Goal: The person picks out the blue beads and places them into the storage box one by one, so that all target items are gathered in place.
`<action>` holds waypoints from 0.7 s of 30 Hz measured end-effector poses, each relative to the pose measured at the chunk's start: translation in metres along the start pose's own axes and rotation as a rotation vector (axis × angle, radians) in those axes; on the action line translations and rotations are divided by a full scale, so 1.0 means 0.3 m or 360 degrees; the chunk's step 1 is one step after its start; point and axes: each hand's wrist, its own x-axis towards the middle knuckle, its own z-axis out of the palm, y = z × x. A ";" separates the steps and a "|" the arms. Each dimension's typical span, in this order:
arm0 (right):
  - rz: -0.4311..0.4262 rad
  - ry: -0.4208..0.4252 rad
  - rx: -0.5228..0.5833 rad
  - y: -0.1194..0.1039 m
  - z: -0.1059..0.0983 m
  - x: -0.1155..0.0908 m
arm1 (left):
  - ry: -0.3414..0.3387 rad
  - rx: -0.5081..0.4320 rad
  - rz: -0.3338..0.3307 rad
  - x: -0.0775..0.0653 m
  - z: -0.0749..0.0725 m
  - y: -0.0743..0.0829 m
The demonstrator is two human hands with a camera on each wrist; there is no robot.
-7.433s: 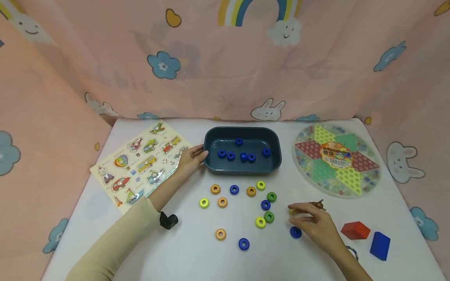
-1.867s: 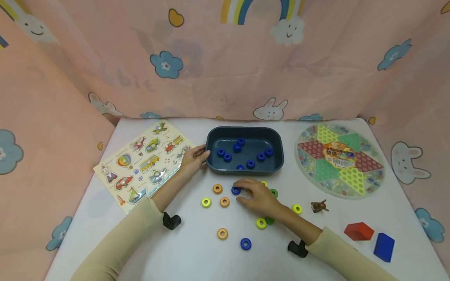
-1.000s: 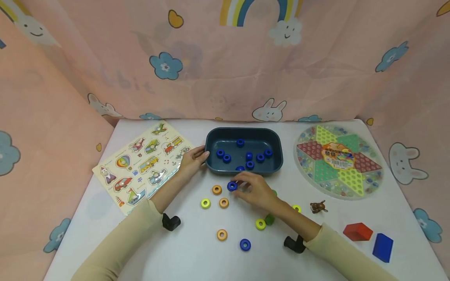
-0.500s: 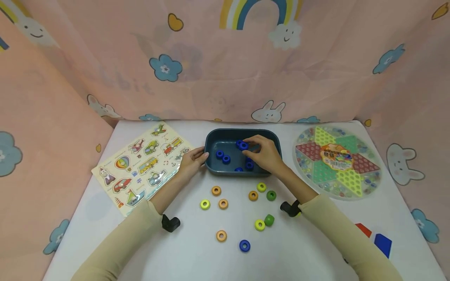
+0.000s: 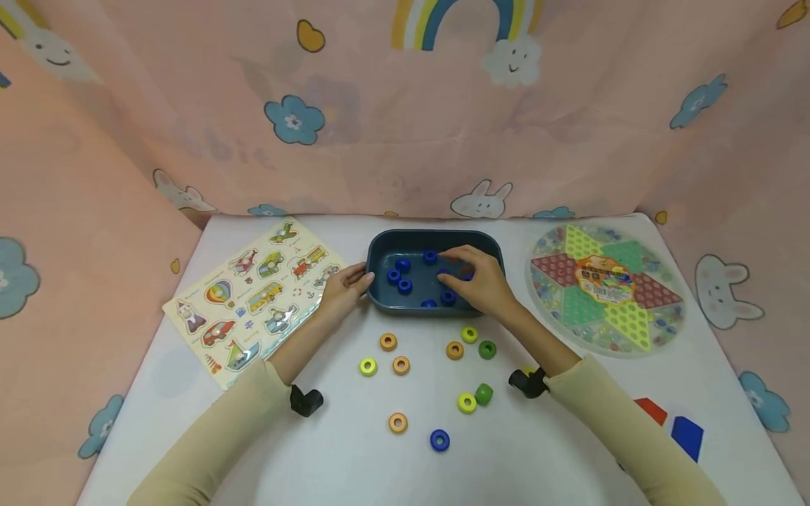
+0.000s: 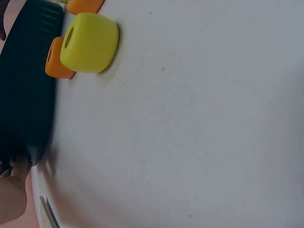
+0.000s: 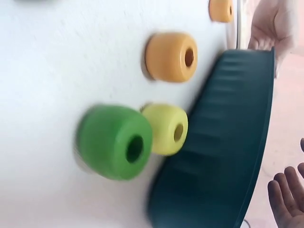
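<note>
A dark teal tray stands at the middle back of the table with several blue beads in it. My left hand holds the tray's left end, thumb at the rim. In the left wrist view, its fingers are against the tray wall. My right hand is over the tray's right half, thumb and fingers apart with nothing between them, hiding part of the inside. In the right wrist view, its fingers show spread above the rim. One blue bead lies near the table's front.
Orange beads, yellow beads and green beads lie scattered before the tray. A picture sheet lies left, a round star-patterned game board right. Red block and blue block are partly behind the right sleeve.
My right hand has pinched a blue bead from the table, carried it to the tray and let it go; it lies left of centre. Earlier, other blue beads went in. My left hand stays.
</note>
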 end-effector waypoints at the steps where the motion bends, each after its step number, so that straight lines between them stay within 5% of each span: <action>1: -0.0004 -0.0006 0.0025 -0.007 0.000 -0.012 | 0.0010 -0.0006 -0.0002 -0.002 -0.002 -0.001; 10: -0.0048 -0.0137 0.0287 -0.074 0.036 -0.236 | 0.0008 -0.0036 -0.0007 -0.011 -0.005 -0.003; 16: 0.0038 -0.0404 0.0455 -0.092 0.111 -0.427 | -0.0014 -0.0045 0.0031 -0.005 0.002 0.003; 21: -0.0068 -0.0607 0.0453 -0.097 0.157 -0.554 | -0.0014 -0.0053 0.0041 -0.001 0.002 0.008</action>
